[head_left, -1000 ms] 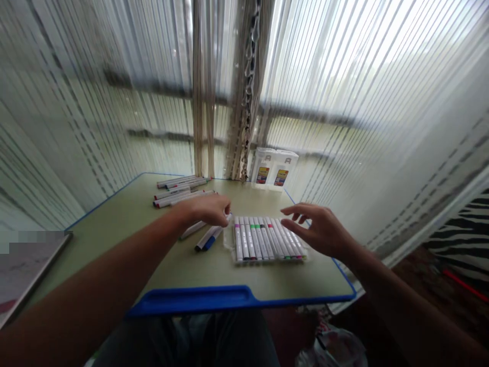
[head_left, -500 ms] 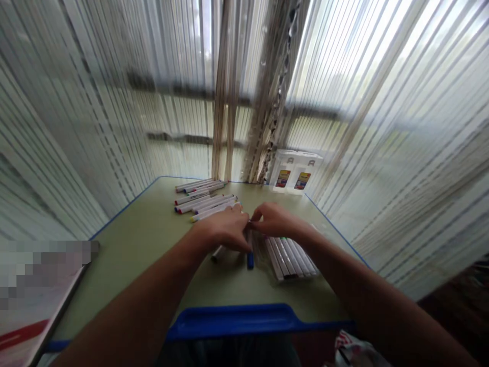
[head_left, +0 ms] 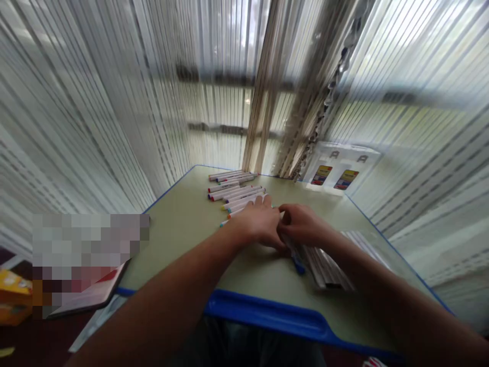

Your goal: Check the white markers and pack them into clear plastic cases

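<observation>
Both hands meet over the middle of a small green table with a blue rim [head_left: 183,229]. My left hand [head_left: 257,224] and my right hand [head_left: 301,227] are closed together on a white marker with a blue cap [head_left: 297,263], its cap end sticking out below them. Just right of the hands lies a clear tray of white markers [head_left: 328,265], side by side. Loose white markers with coloured caps [head_left: 235,191] lie in a heap beyond the left hand.
Two white boxes with yellow labels [head_left: 338,176] stand at the back right against striped sheer curtains [head_left: 114,102]. A book or tablet [head_left: 87,298] lies off the table's left, with an orange object [head_left: 13,300] on the floor.
My right hand came in from over the marker tray and joined my left hand on the blue-capped marker. The view has swung left, so the table sits further right.
</observation>
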Demonstrator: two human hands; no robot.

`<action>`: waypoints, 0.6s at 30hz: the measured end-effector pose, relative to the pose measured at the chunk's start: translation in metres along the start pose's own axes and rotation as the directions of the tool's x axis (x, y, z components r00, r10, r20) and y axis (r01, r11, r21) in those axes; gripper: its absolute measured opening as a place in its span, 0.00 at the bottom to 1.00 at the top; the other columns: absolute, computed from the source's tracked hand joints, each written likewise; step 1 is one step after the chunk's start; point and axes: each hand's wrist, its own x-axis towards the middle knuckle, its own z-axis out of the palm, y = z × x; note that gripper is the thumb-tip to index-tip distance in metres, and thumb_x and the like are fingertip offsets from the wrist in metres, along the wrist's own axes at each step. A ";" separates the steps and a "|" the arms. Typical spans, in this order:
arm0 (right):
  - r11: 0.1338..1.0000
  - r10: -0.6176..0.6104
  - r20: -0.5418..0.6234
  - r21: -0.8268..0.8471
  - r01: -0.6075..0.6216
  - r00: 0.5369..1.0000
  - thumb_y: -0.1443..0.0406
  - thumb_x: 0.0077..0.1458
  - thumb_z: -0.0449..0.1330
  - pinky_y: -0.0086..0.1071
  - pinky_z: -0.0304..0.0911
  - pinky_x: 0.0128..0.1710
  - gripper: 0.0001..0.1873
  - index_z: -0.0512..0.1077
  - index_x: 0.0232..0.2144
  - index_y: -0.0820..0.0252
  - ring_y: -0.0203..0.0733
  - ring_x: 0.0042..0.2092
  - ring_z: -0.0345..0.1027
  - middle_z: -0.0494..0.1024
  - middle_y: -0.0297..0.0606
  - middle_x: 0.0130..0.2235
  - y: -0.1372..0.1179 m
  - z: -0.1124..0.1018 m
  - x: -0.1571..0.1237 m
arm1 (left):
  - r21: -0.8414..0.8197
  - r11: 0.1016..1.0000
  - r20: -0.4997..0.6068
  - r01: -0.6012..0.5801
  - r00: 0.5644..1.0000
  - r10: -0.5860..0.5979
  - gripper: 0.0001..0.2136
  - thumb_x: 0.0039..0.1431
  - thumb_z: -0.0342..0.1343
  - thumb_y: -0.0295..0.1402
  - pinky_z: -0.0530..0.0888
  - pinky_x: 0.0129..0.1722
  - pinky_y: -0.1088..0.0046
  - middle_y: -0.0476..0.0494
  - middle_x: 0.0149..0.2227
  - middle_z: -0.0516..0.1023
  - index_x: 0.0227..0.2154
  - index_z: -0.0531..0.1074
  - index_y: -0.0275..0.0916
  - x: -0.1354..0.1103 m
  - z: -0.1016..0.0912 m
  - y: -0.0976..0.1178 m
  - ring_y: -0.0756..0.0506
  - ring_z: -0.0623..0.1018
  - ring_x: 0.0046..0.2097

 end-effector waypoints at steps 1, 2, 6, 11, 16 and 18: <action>1.000 0.000 -0.018 -0.011 -0.001 1.000 0.67 0.47 0.64 0.30 0.58 0.29 0.14 0.79 0.39 0.65 0.42 0.31 0.72 0.81 0.42 0.31 -0.001 0.001 0.001 | 0.004 1.000 0.008 0.002 1.000 -0.002 0.40 0.45 0.63 0.52 0.64 0.58 0.48 0.21 0.61 0.62 0.58 0.68 0.32 0.000 -0.001 0.000 0.24 0.65 0.60; 1.000 -0.006 -0.043 -0.023 0.005 0.999 0.66 0.46 0.64 0.30 0.58 0.29 0.14 0.79 0.38 0.66 0.44 0.32 0.72 0.82 0.44 0.32 -0.002 0.003 0.003 | 0.014 1.000 0.016 0.006 1.000 -0.007 0.37 0.47 0.62 0.49 0.65 0.57 0.50 0.21 0.61 0.62 0.58 0.68 0.31 -0.001 -0.002 0.000 0.25 0.65 0.60; 0.999 -0.017 -0.136 0.042 0.023 0.991 0.66 0.46 0.64 0.31 0.57 0.30 0.15 0.78 0.38 0.66 0.42 0.31 0.71 0.81 0.42 0.30 -0.003 0.004 0.008 | 0.029 0.998 -0.001 0.051 0.999 -0.051 0.26 0.52 0.56 0.34 0.69 0.55 0.55 0.23 0.57 0.66 0.55 0.68 0.30 0.000 -0.007 -0.001 0.30 0.70 0.57; 0.862 0.113 -0.260 0.506 0.036 0.959 0.67 0.48 0.62 0.30 0.58 0.27 0.11 0.76 0.36 0.65 0.37 0.26 0.68 0.78 0.37 0.25 0.005 -0.007 0.013 | -0.103 0.989 -0.276 0.102 0.953 -0.127 0.17 0.58 0.47 0.30 0.70 0.52 0.62 0.29 0.49 0.74 0.47 0.73 0.31 0.011 -0.011 -0.009 0.36 0.75 0.51; 0.566 0.259 -0.384 0.804 0.183 0.886 0.59 0.43 0.69 0.31 0.62 0.28 0.17 0.74 0.34 0.63 0.37 0.26 0.70 0.78 0.34 0.24 0.021 -0.022 0.013 | -0.401 0.914 -0.291 0.064 0.937 -0.193 0.14 0.62 0.47 0.35 0.72 0.42 0.66 0.37 0.40 0.81 0.39 0.76 0.34 0.018 -0.018 -0.014 0.41 0.78 0.42; 0.483 0.319 -0.411 0.846 0.227 0.854 0.57 0.42 0.70 0.31 0.62 0.29 0.20 0.75 0.35 0.62 0.37 0.27 0.71 0.78 0.35 0.25 0.026 -0.027 0.013 | -0.519 0.855 -0.256 0.002 0.954 -0.157 0.15 0.62 0.49 0.38 0.73 0.38 0.68 0.38 0.39 0.81 0.40 0.76 0.34 0.017 -0.018 -0.015 0.42 0.79 0.39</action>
